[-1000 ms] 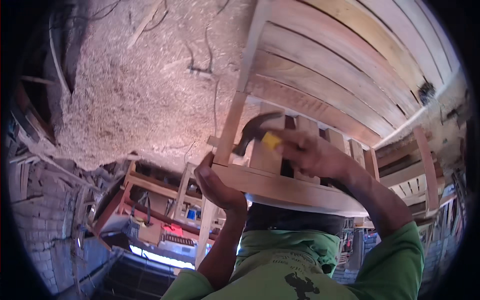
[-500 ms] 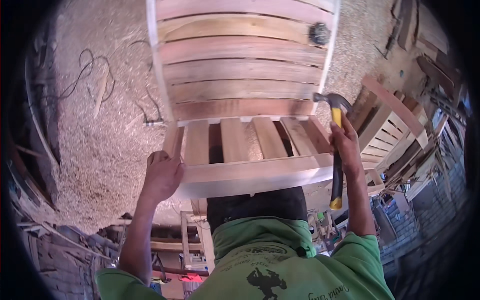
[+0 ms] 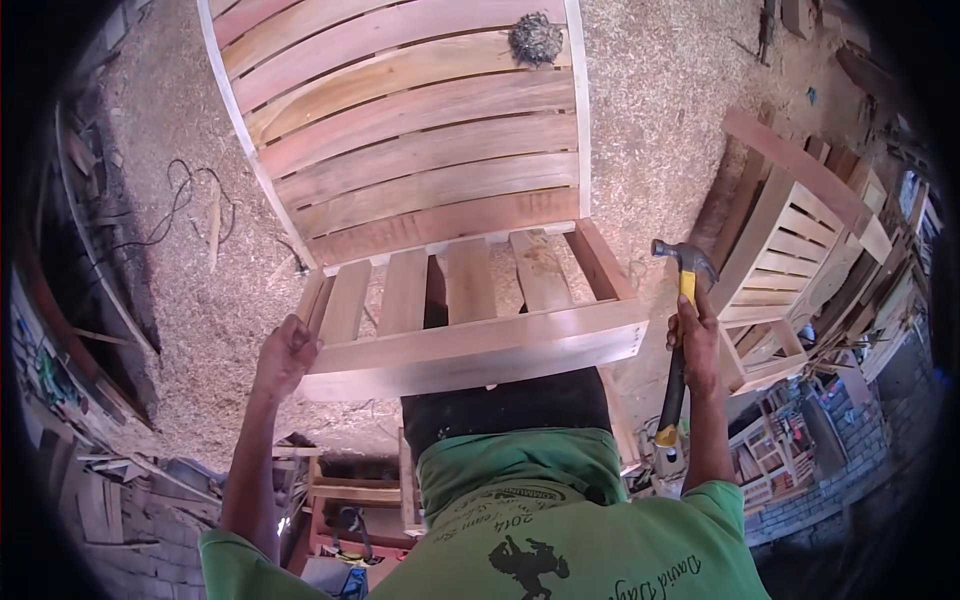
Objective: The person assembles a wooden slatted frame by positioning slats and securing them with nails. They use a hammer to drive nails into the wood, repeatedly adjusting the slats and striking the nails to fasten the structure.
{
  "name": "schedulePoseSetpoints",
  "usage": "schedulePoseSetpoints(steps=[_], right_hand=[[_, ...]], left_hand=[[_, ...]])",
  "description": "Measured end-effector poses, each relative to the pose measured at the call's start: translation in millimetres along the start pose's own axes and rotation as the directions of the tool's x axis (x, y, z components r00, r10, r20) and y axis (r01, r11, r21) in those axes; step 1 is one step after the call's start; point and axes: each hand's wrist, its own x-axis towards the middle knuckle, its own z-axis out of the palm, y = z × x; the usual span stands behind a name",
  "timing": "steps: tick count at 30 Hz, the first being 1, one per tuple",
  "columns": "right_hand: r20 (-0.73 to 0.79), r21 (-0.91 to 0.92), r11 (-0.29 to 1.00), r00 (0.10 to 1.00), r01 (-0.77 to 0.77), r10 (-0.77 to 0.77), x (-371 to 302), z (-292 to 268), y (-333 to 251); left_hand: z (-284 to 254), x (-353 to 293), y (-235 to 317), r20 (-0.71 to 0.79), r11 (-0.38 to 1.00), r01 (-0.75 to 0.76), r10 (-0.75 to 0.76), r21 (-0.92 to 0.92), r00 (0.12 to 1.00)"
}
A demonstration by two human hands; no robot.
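Note:
A slatted wooden frame (image 3: 470, 345) stands right in front of me, its near rail crossing close to my waist. My left hand (image 3: 287, 357) is closed at its left corner, with the fingers curled against the wood. Whether anything small is also in those fingers, I cannot tell. In my right hand (image 3: 697, 343) is a claw hammer (image 3: 672, 392), gripped around the upper part of its black and yellow handle. Its metal head points up, to the right of the frame and apart from it. Beyond the near slats stretches a long slatted panel (image 3: 420, 115).
On the panel's far right part lies a dark, spiky clump (image 3: 536, 40), perhaps nails. Wood shavings (image 3: 180, 340) cover the floor. A cable (image 3: 180, 205) lies at left. Another slatted wooden piece (image 3: 790, 250) and stacked boards (image 3: 860, 330) stand at right.
The slatted frame and panel now appear shifted left and tilted in view. My left hand stays at the corner, its fingers more curled. The hammer is still in my right hand, now farther from the frame.

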Motion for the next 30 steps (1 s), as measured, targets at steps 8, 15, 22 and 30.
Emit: schedulePoseSetpoints(steps=[8,15,22,30], right_hand=[[-0.007,-0.015,0.997,0.997,0.074,-0.075,9,-6,15],[0.086,-0.022,0.993,0.990,0.115,-0.112,5,16,0],[0.056,0.402,0.855,0.940,-0.329,0.336,-41,24,144],[0.342,0.318,0.766,0.821,-0.559,0.457,-167,98,190]], left_hand=[[39,-8,8,-0.355,0.997,-0.006,0.035,0.082,0.934],[45,-16,50,-0.460,0.876,-0.093,0.337,0.474,0.821],[109,-25,149,-0.065,0.741,-0.600,0.643,0.302,0.763],[162,-23,150,-0.165,0.567,-0.620,0.795,0.543,0.583]])
